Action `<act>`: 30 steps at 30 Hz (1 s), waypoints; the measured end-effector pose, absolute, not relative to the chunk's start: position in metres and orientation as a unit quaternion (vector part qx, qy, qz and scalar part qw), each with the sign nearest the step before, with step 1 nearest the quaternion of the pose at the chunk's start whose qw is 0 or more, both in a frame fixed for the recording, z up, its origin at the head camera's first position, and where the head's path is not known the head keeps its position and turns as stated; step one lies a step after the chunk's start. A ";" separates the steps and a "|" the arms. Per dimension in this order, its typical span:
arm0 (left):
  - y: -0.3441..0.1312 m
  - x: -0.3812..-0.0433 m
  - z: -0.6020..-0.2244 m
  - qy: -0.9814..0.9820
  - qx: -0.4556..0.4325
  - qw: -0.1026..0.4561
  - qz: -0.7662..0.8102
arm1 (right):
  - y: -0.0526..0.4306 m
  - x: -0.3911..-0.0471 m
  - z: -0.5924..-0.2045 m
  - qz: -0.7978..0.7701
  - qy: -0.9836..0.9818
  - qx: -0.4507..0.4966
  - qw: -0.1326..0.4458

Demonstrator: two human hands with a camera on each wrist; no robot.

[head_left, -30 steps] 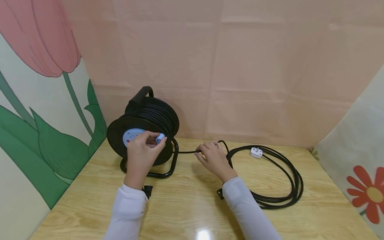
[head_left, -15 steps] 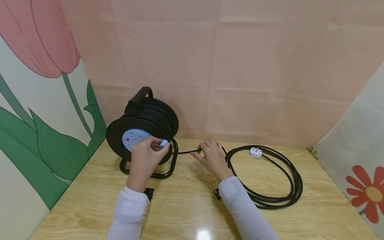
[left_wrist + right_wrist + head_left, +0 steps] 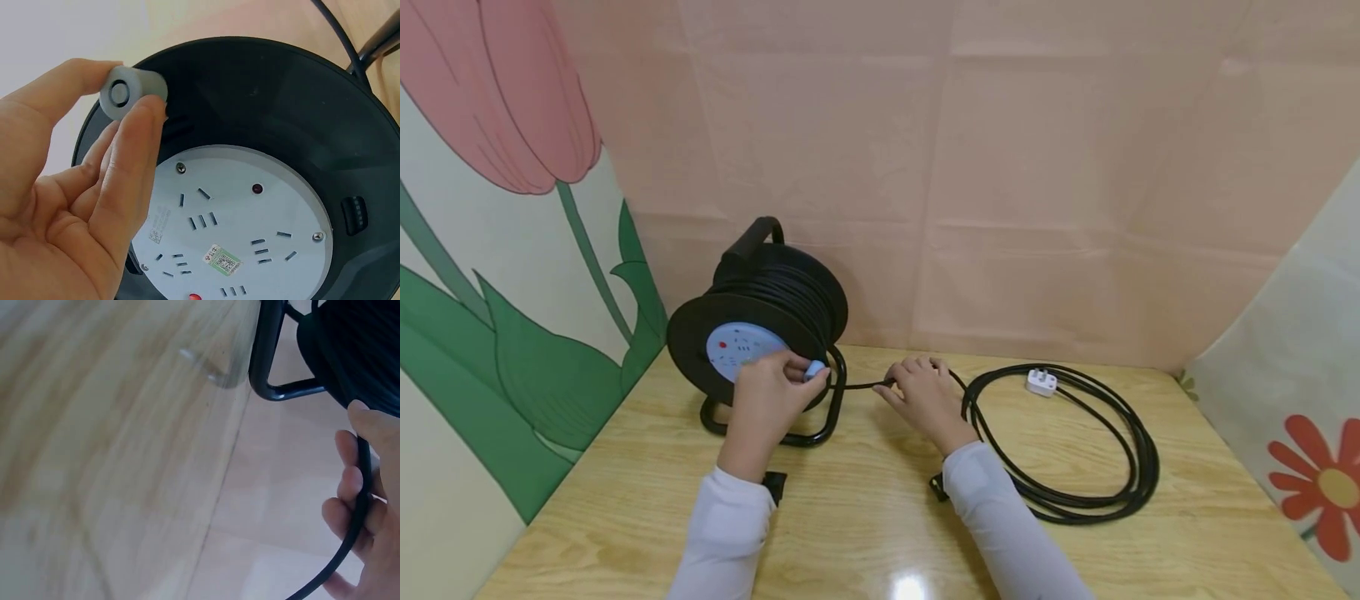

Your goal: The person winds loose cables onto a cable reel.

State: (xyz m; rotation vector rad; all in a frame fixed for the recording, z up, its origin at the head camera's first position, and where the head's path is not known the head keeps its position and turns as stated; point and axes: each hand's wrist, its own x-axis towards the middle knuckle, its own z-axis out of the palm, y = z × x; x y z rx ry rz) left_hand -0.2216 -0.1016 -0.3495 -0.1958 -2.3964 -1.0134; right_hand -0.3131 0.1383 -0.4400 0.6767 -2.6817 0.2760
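Head view: a person in white sleeves works at a wood-grain worktop (image 3: 850, 525). The left hand (image 3: 766, 400) holds a pale blue knob (image 3: 814, 370) in a narrow pinch, at the edge of a black cable reel (image 3: 688, 333) just beyond that hand. The right hand (image 3: 928, 400) is curled around a black cable (image 3: 859, 386), which runs between the hands from the reel. To the right of the right hand lies a loose coil (image 3: 1142, 467) of the same cable, with a white three-pin plug (image 3: 1041, 382) resting near its far side.

Left wrist view: thumb and finger grip the knob from opposite sides, and here its round end shows a ringed centre, looking grey. Beside the fingers is the reel's socket plate (image 3: 294, 200), sharp enough to show slots, screws and a green-edged label (image 3: 222, 259), details the head view blurs.

Right wrist view: this shows the underside of the grip, the cable crossing the curled fingers beneath the thumb. Ahead of that hand stands a bent corner of the reel's tubular frame (image 3: 270, 356).
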 end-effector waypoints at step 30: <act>-0.120 -0.234 -0.366 -0.934 -0.046 0.040 -0.352 | 0.124 -0.312 -0.447 0.153 -0.948 0.271 0.072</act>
